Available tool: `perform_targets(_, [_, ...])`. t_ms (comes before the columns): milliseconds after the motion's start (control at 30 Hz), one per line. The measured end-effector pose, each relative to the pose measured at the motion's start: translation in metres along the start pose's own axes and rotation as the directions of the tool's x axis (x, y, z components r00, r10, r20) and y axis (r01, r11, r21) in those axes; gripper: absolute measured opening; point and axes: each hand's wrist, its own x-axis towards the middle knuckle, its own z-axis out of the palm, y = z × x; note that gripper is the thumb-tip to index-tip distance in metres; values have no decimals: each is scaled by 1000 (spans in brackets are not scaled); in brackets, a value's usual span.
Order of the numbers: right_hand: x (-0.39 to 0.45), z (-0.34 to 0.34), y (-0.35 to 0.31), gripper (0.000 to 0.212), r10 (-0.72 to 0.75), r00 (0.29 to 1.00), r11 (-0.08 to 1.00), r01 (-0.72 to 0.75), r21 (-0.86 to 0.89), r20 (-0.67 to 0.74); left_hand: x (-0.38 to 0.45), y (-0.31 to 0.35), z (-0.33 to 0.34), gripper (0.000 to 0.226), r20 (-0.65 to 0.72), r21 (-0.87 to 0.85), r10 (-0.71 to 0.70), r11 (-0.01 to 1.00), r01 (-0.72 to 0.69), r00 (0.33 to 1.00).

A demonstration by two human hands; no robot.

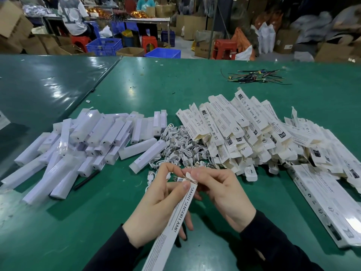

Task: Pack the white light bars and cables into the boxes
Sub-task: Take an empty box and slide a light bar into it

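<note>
Left hand grips our box above the counter while our right hand pinches its end flap. Thin card likely creases easily, so we'd hold its long edges.

Both dark-sleeved forearms reached in from the near edge. The left hand curled around the long white printed cardboard box, and the right hand pinched its far end flap.

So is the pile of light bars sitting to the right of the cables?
No, the light bars lie left of the cables; the empty boxes are on the right.
</note>
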Motion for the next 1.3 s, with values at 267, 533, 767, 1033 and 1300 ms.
perform_targets(267, [-2,1,1,20,-69,998,995,69,-77,-3,0,-2,-1,15,-41,45,9,999,-7,999])
perform_targets(533, [-9,5,11,28,-251,961,863,275,-423,112,2,3,-5,26,-158,-5,-3,1000,3,988])
perform_targets(767, [-17,23,8,61,192,964,981,-189,-35,184,7,12,-9,24,-440,-239,108,943,-232,891])
perform_targets(1033, [-52,-11,-25,33,18,990,986,-41,-159,-143,11,6,-11,34,-423,-240,100,946,-218,900])
perform_targets(1300, [-125,-138,-23,23,-331,802,222,-446,-867,-497,16,6,-16,24,-586,281,335,938,-202,738])
